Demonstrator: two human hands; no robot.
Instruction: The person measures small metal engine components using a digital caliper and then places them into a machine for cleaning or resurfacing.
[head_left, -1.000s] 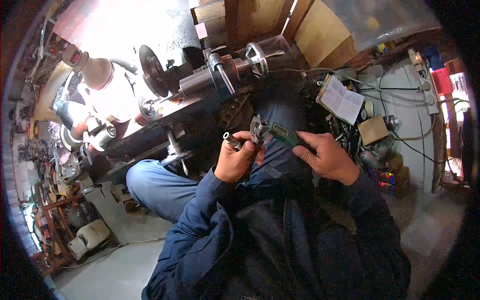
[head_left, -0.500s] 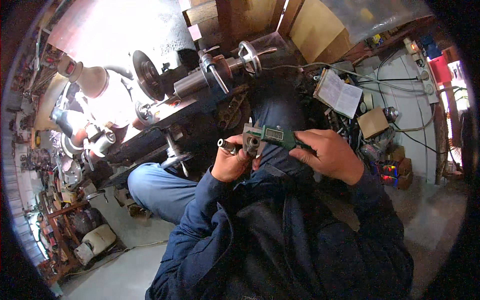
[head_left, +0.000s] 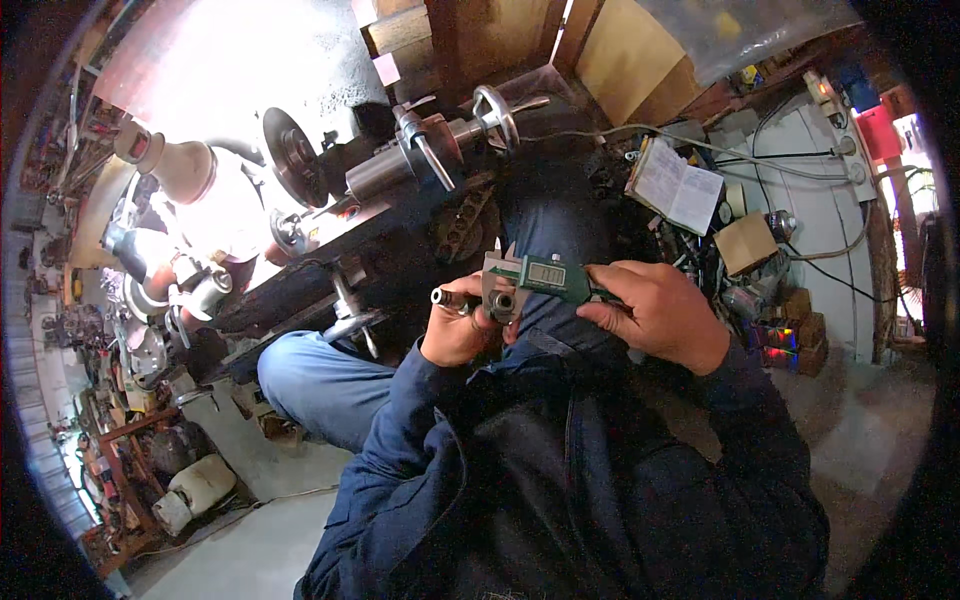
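My left hand (head_left: 452, 332) is closed around small cylindrical metal parts (head_left: 452, 300), one hollow end pointing left. My right hand (head_left: 657, 318) grips a green digital caliper (head_left: 545, 277) with a small display, held level above my thighs. The caliper's silver jaws sit at a short round metal piece (head_left: 500, 305) between my left fingers; whether they touch it all round I cannot tell. Ahead stands a metal lathe with a tailstock barrel (head_left: 378, 172), a handwheel (head_left: 492, 122) and a round plate (head_left: 290, 155).
A white lamp (head_left: 185, 170) lights the machine at the left. An open notebook (head_left: 672, 185), a cardboard box (head_left: 745, 245) and cables (head_left: 815, 255) lie to the right. A cluttered rack (head_left: 130, 460) with a plastic canister (head_left: 197, 490) stands at the lower left, beside the gray floor (head_left: 262, 545).
The caliper has turned from angled to nearly level, its display now facing up, with the jaws at the piece in my left hand. My left hand has moved slightly left and down.
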